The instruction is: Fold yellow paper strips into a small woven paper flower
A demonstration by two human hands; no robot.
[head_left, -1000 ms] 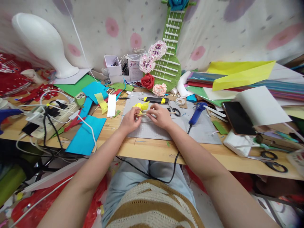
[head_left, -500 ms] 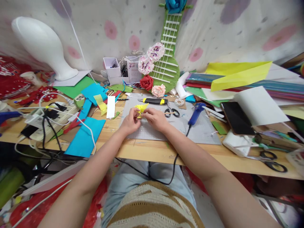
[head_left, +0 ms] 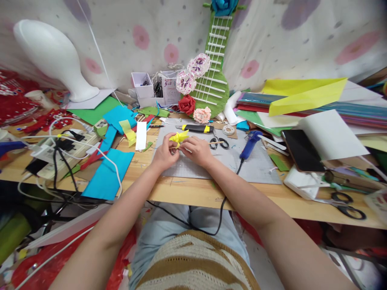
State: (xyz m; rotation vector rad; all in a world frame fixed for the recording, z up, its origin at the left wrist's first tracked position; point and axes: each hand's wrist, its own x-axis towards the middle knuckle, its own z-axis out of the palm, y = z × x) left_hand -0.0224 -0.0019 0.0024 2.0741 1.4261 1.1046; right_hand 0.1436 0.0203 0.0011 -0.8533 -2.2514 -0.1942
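Note:
Above the grey cutting mat [head_left: 193,169], my left hand [head_left: 165,154] and my right hand [head_left: 196,151] come together around a piece of yellow crepe paper [head_left: 179,137], shaped with pointed petal-like edges. My left fingers are closed on its lower left side. A thin wooden stick [head_left: 215,142] sticks out to the right from under my right hand, whose fingers pinch near the paper's base. Where the stick meets the paper is hidden by my fingers. Just behind lie a yellow-and-black utility knife [head_left: 196,128] and black-handled scissors [head_left: 219,143].
A blue glue gun [head_left: 250,146] lies on the mat's right, its cord running off the table edge. Blue paper [head_left: 109,173] and a power strip [head_left: 69,149] are at left. A green paper guitar [head_left: 214,80] stands behind; a phone [head_left: 302,150] lies at right.
The yellow paper has turned slightly between my fingers and shows a broader, more pointed shape. My hands have shifted only a little.

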